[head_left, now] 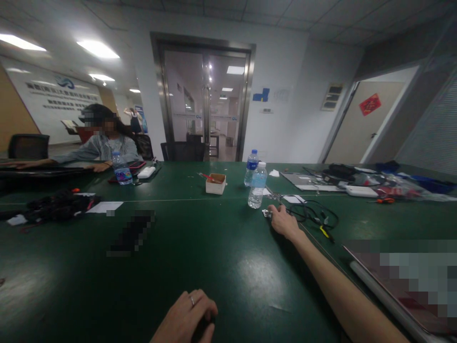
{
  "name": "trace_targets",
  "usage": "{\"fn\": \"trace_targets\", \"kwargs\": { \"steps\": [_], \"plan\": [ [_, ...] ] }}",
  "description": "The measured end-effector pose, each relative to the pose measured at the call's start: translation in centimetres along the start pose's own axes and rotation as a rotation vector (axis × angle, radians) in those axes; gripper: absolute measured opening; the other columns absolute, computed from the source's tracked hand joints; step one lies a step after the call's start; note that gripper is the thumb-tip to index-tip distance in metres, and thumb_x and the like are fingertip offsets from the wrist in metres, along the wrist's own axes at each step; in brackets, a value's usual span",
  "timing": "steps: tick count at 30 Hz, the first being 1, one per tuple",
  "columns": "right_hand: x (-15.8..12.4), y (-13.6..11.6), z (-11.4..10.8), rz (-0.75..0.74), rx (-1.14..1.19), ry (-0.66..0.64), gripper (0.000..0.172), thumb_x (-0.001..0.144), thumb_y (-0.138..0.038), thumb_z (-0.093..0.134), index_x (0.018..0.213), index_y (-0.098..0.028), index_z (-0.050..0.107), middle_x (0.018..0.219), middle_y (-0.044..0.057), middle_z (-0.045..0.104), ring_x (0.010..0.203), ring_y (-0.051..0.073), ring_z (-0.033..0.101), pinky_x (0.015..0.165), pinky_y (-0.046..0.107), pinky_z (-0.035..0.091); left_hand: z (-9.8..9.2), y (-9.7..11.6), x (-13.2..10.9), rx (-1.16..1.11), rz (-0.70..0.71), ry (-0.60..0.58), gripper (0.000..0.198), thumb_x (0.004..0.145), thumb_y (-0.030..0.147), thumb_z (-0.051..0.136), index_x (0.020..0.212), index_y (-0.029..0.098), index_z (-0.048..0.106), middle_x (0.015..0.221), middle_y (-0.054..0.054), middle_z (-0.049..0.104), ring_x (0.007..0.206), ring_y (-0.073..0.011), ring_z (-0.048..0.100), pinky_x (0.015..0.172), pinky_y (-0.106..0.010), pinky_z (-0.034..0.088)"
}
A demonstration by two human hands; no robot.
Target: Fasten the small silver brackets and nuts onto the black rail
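Observation:
My right hand (283, 220) is stretched far out over the green table (200, 257), its fingers curled on a small circuit board (267, 213) beside black cables (314, 215). Just beyond it stands a clear water bottle (257, 185), with a second bottle (251, 167) behind. My left hand (187, 318) rests at the near edge, fingers curled over something dark, with a ring on one finger.
A small open cardboard box (215, 183) holds a red tool. A laptop (403, 281) lies at the near right. Tools and bags clutter the far right (357, 183). A seated person (102, 143) works at the far left by another bottle (122, 169). Black items (57, 205) lie left.

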State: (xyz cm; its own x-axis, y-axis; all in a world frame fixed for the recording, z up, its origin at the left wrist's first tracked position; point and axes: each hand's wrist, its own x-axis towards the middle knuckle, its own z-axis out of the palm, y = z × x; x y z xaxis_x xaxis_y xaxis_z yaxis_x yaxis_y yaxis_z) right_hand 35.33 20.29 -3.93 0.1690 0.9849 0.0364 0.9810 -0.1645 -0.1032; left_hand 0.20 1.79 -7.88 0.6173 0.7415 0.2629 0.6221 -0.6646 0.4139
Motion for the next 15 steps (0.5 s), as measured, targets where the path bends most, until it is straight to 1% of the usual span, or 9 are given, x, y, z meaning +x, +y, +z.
{"fn": "trace_targets", "kwargs": {
  "steps": [2, 4, 6, 9, 12, 15],
  "plan": [
    [0.5, 0.7, -0.3, 0.032, 0.038, -0.028, 0.044, 0.093, -0.029, 0.036, 0.136, -0.028, 0.031, 0.126, 0.015, 0.039, 0.101, 0.030, 0.062, 0.084, 0.044, 0.044, 0.0, 0.0, 0.0, 0.002, -0.010, 0.000, 0.029, 0.069, 0.008, 0.054, 0.093, 0.024, 0.059, 0.084, 0.001, 0.064, 0.072, -0.0162, 0.060, 0.070, -0.025, 0.046],
    [1.0, 1.5, -0.8, 0.061, 0.068, -0.054, 0.051, 0.092, -0.040, 0.041, 0.139, -0.027, 0.028, 0.130, 0.016, 0.038, 0.105, 0.032, 0.060, 0.085, 0.044, 0.044, 0.0, 0.0, -0.1, -0.005, -0.014, -0.002, 0.029, 0.070, 0.009, 0.055, 0.094, 0.024, 0.060, 0.085, 0.001, 0.065, 0.073, -0.0163, 0.060, 0.068, -0.024, 0.046],
    [1.4, 2.5, -1.2, 0.090, 0.086, -0.072, 0.058, 0.089, -0.051, 0.044, 0.139, -0.025, 0.030, 0.132, 0.018, 0.037, 0.110, 0.034, 0.058, 0.088, 0.046, 0.043, -0.1, 0.0, -0.1, -0.014, -0.012, -0.001, 0.028, 0.070, 0.010, 0.055, 0.094, 0.024, 0.060, 0.086, 0.001, 0.065, 0.073, -0.0164, 0.060, 0.069, -0.024, 0.046],
    [1.7, 3.9, -1.4, 0.120, 0.105, -0.094, 0.069, 0.084, -0.061, 0.046, 0.137, -0.017, 0.037, 0.132, 0.021, 0.037, 0.113, 0.036, 0.055, 0.090, 0.046, 0.043, -0.1, 0.0, 0.0, -0.013, -0.013, -0.001, 0.028, 0.071, 0.010, 0.056, 0.094, 0.025, 0.059, 0.086, 0.001, 0.065, 0.073, -0.0163, 0.061, 0.070, -0.024, 0.046],
    [1.7, 4.7, -1.2, 0.110, 0.119, -0.110, 0.074, 0.081, -0.067, 0.048, 0.133, -0.015, 0.044, 0.129, 0.022, 0.040, 0.115, 0.036, 0.053, 0.091, 0.045, 0.042, 0.0, -0.1, 0.0, -0.004, -0.001, 0.004, 0.028, 0.070, 0.010, 0.055, 0.094, 0.025, 0.059, 0.085, 0.001, 0.065, 0.072, -0.0160, 0.061, 0.068, -0.023, 0.046],
    [1.5, 4.9, -0.8, 0.088, 0.130, -0.101, 0.076, 0.080, -0.069, 0.047, 0.131, -0.014, 0.047, 0.127, 0.021, 0.041, 0.117, 0.036, 0.051, 0.091, 0.044, 0.042, 0.0, -0.1, -0.1, -0.002, 0.000, 0.006, 0.027, 0.071, 0.012, 0.054, 0.094, 0.024, 0.059, 0.085, 0.001, 0.066, 0.073, -0.0162, 0.060, 0.069, -0.024, 0.046]
  ]
}}
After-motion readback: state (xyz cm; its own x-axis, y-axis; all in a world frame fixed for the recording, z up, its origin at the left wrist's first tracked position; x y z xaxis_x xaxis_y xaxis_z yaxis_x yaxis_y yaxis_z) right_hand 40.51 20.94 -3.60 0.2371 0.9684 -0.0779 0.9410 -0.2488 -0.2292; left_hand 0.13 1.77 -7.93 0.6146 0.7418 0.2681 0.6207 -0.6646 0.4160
